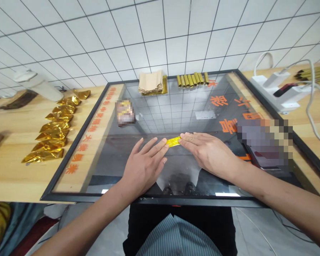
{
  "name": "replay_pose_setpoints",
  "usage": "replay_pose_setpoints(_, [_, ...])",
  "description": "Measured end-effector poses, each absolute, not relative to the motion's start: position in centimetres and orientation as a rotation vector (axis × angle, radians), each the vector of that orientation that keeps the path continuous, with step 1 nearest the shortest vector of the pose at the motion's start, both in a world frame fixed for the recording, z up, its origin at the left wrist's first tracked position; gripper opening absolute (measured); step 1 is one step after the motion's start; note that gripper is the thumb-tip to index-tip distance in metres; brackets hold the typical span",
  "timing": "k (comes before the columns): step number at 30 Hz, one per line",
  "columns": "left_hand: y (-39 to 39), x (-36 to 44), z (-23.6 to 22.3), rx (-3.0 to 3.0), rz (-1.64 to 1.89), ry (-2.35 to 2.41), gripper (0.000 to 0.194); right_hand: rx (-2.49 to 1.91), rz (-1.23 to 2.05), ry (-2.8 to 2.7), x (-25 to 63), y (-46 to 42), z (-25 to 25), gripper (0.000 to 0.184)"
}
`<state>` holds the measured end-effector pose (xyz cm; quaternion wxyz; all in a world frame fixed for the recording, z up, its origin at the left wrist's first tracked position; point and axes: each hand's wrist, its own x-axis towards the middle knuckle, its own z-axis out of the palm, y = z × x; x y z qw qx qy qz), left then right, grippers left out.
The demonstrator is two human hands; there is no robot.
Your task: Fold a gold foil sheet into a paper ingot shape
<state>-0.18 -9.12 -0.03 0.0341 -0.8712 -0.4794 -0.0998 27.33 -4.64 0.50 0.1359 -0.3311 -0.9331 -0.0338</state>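
A narrow, shiny gold foil strip (174, 142) lies crosswise on the dark glass panel (149, 167) in front of me. My left hand (146, 160) is spread low over the glass, its fingers stretched and its index fingertip touching the strip's left end. At the other end, my right hand (206, 151) has its fingers close together, their tips pressed over the foil. The right thumb is mostly hidden. Several gold tubes (192, 80) stand in a row at the panel's far edge. Beside them is a stack of brown paper sheets (150, 81) with gold foil beneath.
Several folded gold foil pieces (50, 135) line the wooden table (10, 181) at left, near a white cylindrical container (44, 87). A blurred small packet (125, 112) and a blurred dark object (264, 142) lie on the glass. A power strip (274, 90) with cables stands at right.
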Motion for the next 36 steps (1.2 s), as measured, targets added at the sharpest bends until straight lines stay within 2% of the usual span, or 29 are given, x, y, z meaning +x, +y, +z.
replay_pose_setpoints(4, [-9.0, -0.7, -0.1, -2.701, -0.406, -1.57, 0.04, -0.956, -0.097, -2.707, 27.4, -4.6, 0.4, 0.045])
replay_pose_setpoints(10, [-7.9, -1.6, -0.6, -2.655, -0.757, -1.76, 0.038, -0.898, -0.186, -2.679, 27.6, -4.5, 0.1, 0.044])
replay_pose_setpoints(16, [-7.2, -1.0, 0.1, -2.693, -0.759, -1.777, 0.034, -0.921, -0.146, -2.686, 28.0, -4.4, 0.3, 0.048])
replay_pose_setpoints(21, [-6.0, 1.2, 0.8, -2.793, -0.657, -1.576, 0.014, -0.882, -0.192, -2.698, 28.0, -3.9, 0.6, 0.039])
replay_pose_setpoints(30, [-4.8, 3.3, 0.5, -2.722, -0.349, -1.363, 0.026, -0.93, -0.141, -2.683, 27.4, -2.9, 1.2, 0.026])
replay_pose_setpoints(36, [-5.0, 3.5, -0.2, -2.615, -0.408, -1.347, 0.026, -1.05, 0.016, -2.614, 26.9, -2.3, 1.0, 0.023])
